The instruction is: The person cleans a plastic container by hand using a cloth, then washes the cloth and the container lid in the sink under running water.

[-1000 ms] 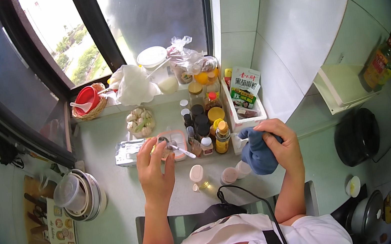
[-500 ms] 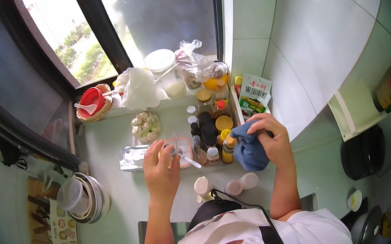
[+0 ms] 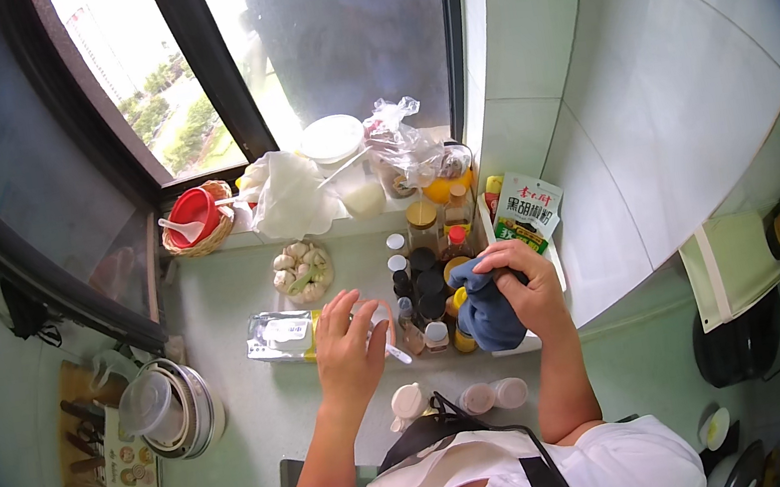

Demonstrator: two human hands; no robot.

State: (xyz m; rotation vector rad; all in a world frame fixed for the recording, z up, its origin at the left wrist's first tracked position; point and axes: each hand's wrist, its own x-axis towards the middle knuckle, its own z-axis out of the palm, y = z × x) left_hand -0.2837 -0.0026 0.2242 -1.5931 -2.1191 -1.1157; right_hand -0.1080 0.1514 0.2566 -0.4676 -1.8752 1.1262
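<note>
My right hand [image 3: 530, 288] grips a bunched blue cloth [image 3: 494, 317], which hangs against the right side of a group of seasoning bottles and jars [image 3: 429, 283]. A yellow-capped bottle [image 3: 461, 305] is partly covered by it. My left hand [image 3: 348, 342] hovers with fingers apart over a clear container with a pink rim [image 3: 386, 313], hiding most of it. A white spoon handle [image 3: 397, 353] sticks out beside my left thumb. Left of that hand lies a clear, silvery package with a white label [image 3: 283, 337].
Garlic bulbs [image 3: 303, 272] lie behind the package. Pale-lidded jars [image 3: 410, 402] stand close to my body. Stacked bowls [image 3: 182, 405] and a knife holder [image 3: 131, 464] are at left. A red bowl in a basket [image 3: 194, 215] and plastic bags [image 3: 287, 196] line the windowsill. Seasoning packets [image 3: 526, 208] stand at right.
The whole view has shifted, so things sit lower in the picture. My right hand and the cloth have moved slightly left toward the bottles. My left hand has moved slightly right over the container.
</note>
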